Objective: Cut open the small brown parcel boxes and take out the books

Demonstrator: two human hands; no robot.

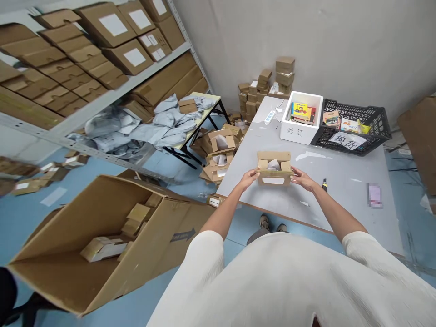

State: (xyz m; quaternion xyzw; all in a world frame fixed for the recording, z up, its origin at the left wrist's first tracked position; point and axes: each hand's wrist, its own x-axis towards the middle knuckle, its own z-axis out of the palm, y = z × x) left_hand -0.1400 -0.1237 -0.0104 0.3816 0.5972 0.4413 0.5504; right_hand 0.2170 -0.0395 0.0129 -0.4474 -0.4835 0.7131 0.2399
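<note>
A small cardboard box (274,174) stands on the grey table (235,181) near its front edge, with its flaps up and crumpled white paper (274,165) inside. A white label (273,180) is on the side facing me. My left hand (251,177) grips the box's left end, fingers closed against the cardboard. At the opposite end my right hand (302,178) holds the box, thumb and fingers at its corner. A box cutter (324,185) lies just right of my right forearm. What lies under the paper is hidden.
At the table's back stand a white foam box (295,132) and a black crate (383,129), both with books. A power strip (270,117) lies nearby. On my left are a large open carton (190,236), discarded boxes (218,170) and a loaded shelf (78,122).
</note>
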